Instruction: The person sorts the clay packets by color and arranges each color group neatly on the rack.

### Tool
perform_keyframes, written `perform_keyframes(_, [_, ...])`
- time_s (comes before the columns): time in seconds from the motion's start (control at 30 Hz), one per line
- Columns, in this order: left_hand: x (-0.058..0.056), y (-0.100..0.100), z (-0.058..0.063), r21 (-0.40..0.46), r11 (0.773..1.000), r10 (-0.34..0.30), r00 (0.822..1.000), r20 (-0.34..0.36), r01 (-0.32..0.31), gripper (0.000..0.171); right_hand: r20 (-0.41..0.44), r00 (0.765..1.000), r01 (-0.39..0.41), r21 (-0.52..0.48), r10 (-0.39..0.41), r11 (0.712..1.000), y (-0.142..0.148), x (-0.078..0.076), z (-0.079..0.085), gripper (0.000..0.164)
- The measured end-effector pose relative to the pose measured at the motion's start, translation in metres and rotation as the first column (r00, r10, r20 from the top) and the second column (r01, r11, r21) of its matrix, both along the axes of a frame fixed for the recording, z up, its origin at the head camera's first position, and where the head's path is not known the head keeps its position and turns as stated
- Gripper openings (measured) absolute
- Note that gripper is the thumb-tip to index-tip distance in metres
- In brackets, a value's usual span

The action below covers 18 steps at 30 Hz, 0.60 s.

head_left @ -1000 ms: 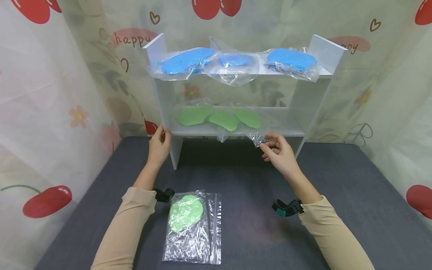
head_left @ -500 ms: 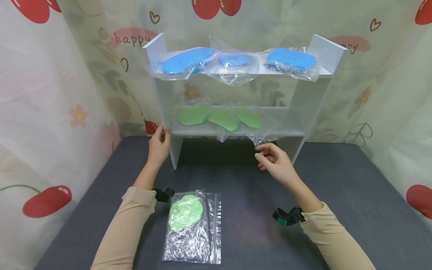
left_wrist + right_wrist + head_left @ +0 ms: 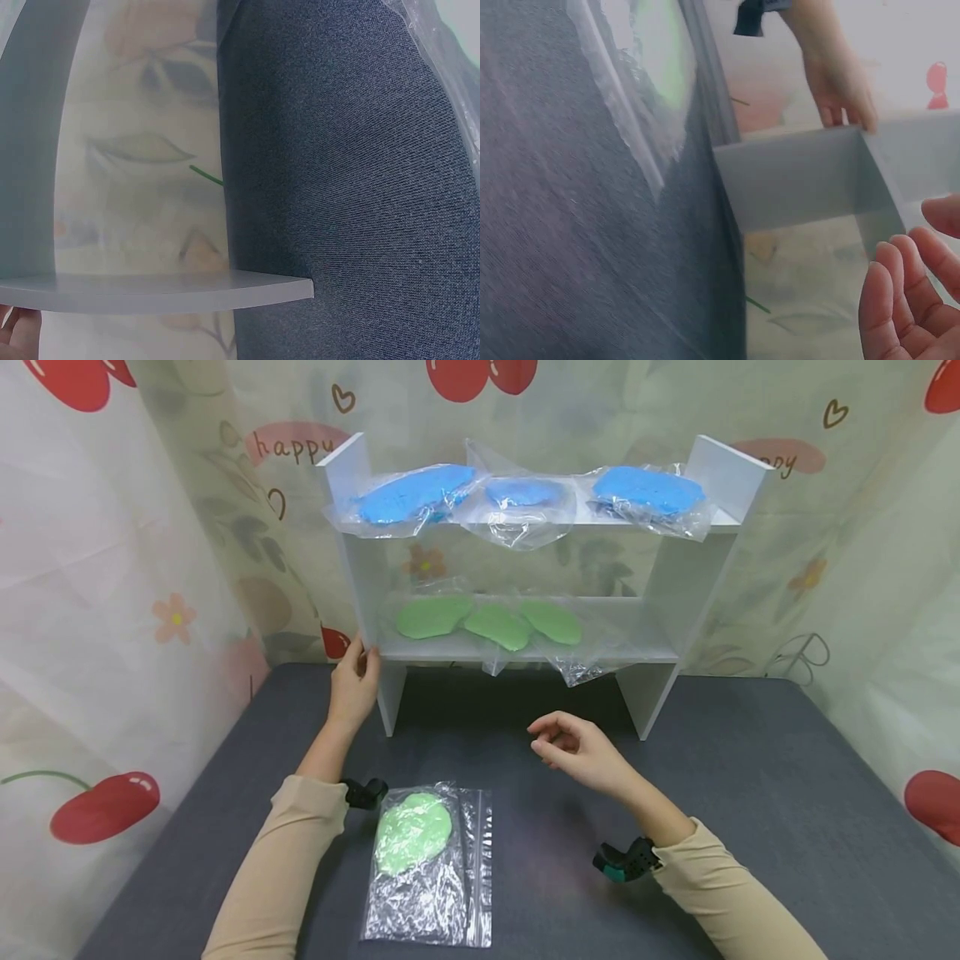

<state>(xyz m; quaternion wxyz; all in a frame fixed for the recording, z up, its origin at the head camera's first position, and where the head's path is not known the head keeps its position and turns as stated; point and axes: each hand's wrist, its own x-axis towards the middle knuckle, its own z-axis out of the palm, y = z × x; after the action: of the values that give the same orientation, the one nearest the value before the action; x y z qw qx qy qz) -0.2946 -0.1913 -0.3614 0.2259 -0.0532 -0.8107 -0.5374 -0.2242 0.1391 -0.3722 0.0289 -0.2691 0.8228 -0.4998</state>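
In the head view my left hand point(image 3: 354, 689) touches the outer left side of a white two-tier shelf point(image 3: 525, 657), its fingers against the panel. The right hand point(image 3: 581, 750) hovers above the dark table in front of the shelf, fingers loosely bent and holding nothing; the right wrist view shows its fingers point(image 3: 911, 296) apart from the thumb. Three green flat pieces point(image 3: 498, 627) in clear bags lie on the lower tier, one bag corner point(image 3: 581, 671) drooping over the front edge. Near my left forearm lies a zip bag point(image 3: 423, 902) with another green piece point(image 3: 414, 833) inside.
Blue pieces point(image 3: 648, 492) in clear bags line the upper tier, their plastic overhanging its front. A patterned curtain point(image 3: 247, 552) stands behind and beside the dark table point(image 3: 750, 793). At the back right a thin cord point(image 3: 802, 652) shows against it.
My right hand has let go of the drooping bag corner and moved down and left, toward me. The left hand stays at the shelf's side.
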Motion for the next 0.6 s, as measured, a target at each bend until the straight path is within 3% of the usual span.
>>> perform_keyframes(0.27, [0.000, 0.000, 0.001, 0.002, 1.000, 0.005, 1.000, 0.004, -0.005, 0.046, 0.015, 0.994, -0.109, 0.076, 0.108, 0.991, -0.016, 0.004, -0.013, 0.023])
perform_keyframes(0.6, [0.001, 0.000, 0.001, -0.009, 1.000, 0.004, 1.000, 0.000, -0.004, 0.046, 0.060, 0.970, -0.241, 0.131, 0.235, 0.962, -0.036, 0.004, -0.027, 0.030])
